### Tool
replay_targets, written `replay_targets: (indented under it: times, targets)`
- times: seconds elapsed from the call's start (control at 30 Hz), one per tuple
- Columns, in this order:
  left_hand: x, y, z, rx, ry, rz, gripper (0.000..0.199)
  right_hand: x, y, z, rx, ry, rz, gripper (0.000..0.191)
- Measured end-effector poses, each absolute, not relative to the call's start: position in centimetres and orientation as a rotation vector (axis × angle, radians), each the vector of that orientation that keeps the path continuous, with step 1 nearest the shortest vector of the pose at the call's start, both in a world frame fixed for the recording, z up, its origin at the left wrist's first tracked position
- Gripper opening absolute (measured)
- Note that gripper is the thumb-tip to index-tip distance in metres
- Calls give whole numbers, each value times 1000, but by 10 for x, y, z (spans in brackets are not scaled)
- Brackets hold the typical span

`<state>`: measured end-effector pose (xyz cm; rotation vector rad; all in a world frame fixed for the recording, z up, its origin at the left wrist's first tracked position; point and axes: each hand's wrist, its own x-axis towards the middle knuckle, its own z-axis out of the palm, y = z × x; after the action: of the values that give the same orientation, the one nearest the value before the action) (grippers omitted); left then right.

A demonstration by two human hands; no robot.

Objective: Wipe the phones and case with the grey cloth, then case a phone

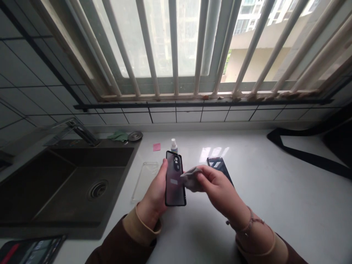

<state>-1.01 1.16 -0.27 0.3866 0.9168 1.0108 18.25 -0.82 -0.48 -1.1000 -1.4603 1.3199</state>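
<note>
A translucent phone case with a black rim [173, 190] is held upright in my left hand [155, 192], its camera cutouts at the top. My right hand [217, 183] pinches a grey cloth [191, 179] at the right edge of the case. Behind the case stands a small white spray bottle [173, 144], its lower part hidden. A clear phone case [143, 179] lies on the counter left of my left hand. Beyond my right hand lies a dark phone [219, 164], partly covered by that hand.
A dark sink [121, 190] with a faucet [82, 132] is at the left. Near it are a green cloth [118, 136], a metal drain lid [135, 136] and a pink note [156, 147]. A black strap [308, 152] lies at the right; another device [33, 251] is at bottom left.
</note>
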Motion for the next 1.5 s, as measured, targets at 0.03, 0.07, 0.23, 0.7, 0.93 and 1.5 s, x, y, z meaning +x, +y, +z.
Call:
replay_targets:
  times: [0.03,0.07,0.23,0.7,0.93,1.5]
  targets:
    - [-8,9,-3,428,926,978,59,184,-5,-7,-1153,-1349,1284,35]
    - [-7,6,-3,480,937,935,59,186,-3,-9,-1210,-1291,1191,36]
    - [-1,-6,-4,647,907,810,63,188,-3,-13,-1253,-1647,395,27]
    - [-4,6,-3,445,946,1138,54,177,-8,-21,-881,-2228,481,34]
    - [-12,9,2,454,1008,1195,68,172,-16,-15,-821,-2253,635,25]
    - [-3,6,-8,466,978,1105,65,168,-14,-11,-829,-1407,1465,29]
